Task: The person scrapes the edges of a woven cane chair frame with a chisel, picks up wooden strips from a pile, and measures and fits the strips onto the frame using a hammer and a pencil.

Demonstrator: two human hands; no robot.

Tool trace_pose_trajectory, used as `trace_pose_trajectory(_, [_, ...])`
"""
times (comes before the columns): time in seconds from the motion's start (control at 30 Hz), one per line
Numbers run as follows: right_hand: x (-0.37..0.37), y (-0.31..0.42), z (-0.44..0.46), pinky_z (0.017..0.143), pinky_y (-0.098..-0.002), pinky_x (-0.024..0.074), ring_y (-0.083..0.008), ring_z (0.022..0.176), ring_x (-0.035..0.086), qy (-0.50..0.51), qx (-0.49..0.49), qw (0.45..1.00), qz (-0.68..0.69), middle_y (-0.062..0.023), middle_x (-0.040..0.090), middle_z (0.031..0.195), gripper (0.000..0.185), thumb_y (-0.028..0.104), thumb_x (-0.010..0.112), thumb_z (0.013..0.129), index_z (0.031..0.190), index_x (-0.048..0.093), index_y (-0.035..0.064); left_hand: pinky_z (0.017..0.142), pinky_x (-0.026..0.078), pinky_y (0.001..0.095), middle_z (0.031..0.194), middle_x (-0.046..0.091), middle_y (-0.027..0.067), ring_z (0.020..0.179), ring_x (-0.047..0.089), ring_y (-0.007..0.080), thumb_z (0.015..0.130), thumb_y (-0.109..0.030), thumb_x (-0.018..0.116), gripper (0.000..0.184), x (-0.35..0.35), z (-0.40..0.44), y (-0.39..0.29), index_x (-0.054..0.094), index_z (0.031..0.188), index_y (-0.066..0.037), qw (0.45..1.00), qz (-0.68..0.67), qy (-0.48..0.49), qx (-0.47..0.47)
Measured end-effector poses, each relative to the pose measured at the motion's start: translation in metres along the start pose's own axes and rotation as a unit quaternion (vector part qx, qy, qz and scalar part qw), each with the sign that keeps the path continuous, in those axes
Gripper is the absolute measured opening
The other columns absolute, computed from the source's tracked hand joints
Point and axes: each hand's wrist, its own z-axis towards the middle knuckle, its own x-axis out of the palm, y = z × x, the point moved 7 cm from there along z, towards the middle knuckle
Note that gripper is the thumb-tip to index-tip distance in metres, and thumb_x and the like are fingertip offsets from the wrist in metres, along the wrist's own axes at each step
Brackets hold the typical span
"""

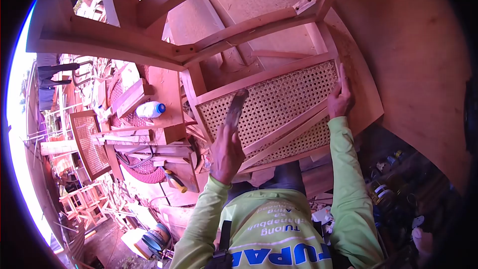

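Gripping a dark, blurred tool, the left hand is closed above the cane panel; a slip could, in my judgement, puncture the weave. The right hand touches the panel's right edge, clamping indeterminable. Before the torso, the panel's long axis runs near-left to far-right.
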Motion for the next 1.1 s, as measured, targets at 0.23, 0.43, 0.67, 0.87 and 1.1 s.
trace_pose_trajectory(0.23, [0.001,-0.001,-0.001,0.100,-0.0403,0.0623,-0.0354,0.122,0.078,-0.012,-0.041,0.999,0.018,-0.0179,0.076,0.143,0.064,-0.004,0.049,0.109,0.168,0.055,0.0199,0.079,0.056,0.0574,0.119,0.066,0.0293,0.099,0.069,0.0519,0.108,-0.003,0.058,0.043,0.013,-0.010,0.011,0.053,0.151,0.001,0.999,-0.023,-0.005,-0.033])
trace_pose_trajectory(0.43, [0.000,-0.011,-0.003,0.096,-0.0411,0.0623,-0.0369,0.122,0.078,-0.001,-0.015,1.000,-0.020,-0.0177,0.075,0.144,0.064,-0.003,0.050,0.109,0.168,0.056,0.0222,0.078,0.054,0.0578,0.117,0.064,0.0289,0.095,0.068,0.0511,0.108,-0.003,0.057,0.038,0.013,0.004,-0.002,0.055,0.146,0.001,0.999,-0.034,-0.018,0.004])
trace_pose_trajectory(0.67, [0.003,-0.013,0.001,0.095,-0.0426,0.0625,-0.0369,0.120,0.079,-0.008,-0.036,0.999,-0.003,-0.0235,0.074,0.143,0.063,-0.002,0.051,0.109,0.167,0.056,0.0209,0.082,0.056,0.0544,0.122,0.069,0.0307,0.100,0.071,0.0508,0.109,-0.002,0.059,0.045,0.020,0.007,0.001,0.050,0.153,0.003,0.999,-0.023,0.035,-0.030])
trace_pose_trajectory(0.87, [0.003,-0.005,0.001,0.096,-0.0423,0.0617,-0.0383,0.120,0.079,0.003,-0.026,1.000,0.002,-0.0273,0.073,0.142,0.061,-0.002,0.050,0.110,0.167,0.056,0.0167,0.091,0.059,0.0505,0.130,0.072,0.0296,0.108,0.074,0.0456,0.111,-0.001,0.061,0.048,-0.022,-0.032,0.011,0.049,0.157,0.005,0.998,-0.001,-0.027,-0.063])
trace_pose_trajectory(1.1, [0.005,-0.012,0.000,0.112,-0.0399,0.0551,-0.0353,0.141,0.069,0.037,0.042,0.998,0.016,-0.0252,0.064,0.159,0.059,-0.003,0.047,0.111,0.168,0.054,0.0117,0.089,0.058,0.0506,0.129,0.071,0.0282,0.107,0.074,0.0468,0.110,-0.003,0.062,0.045,-0.036,-0.038,0.024,0.053,0.153,0.004,0.994,0.020,-0.087,-0.062])
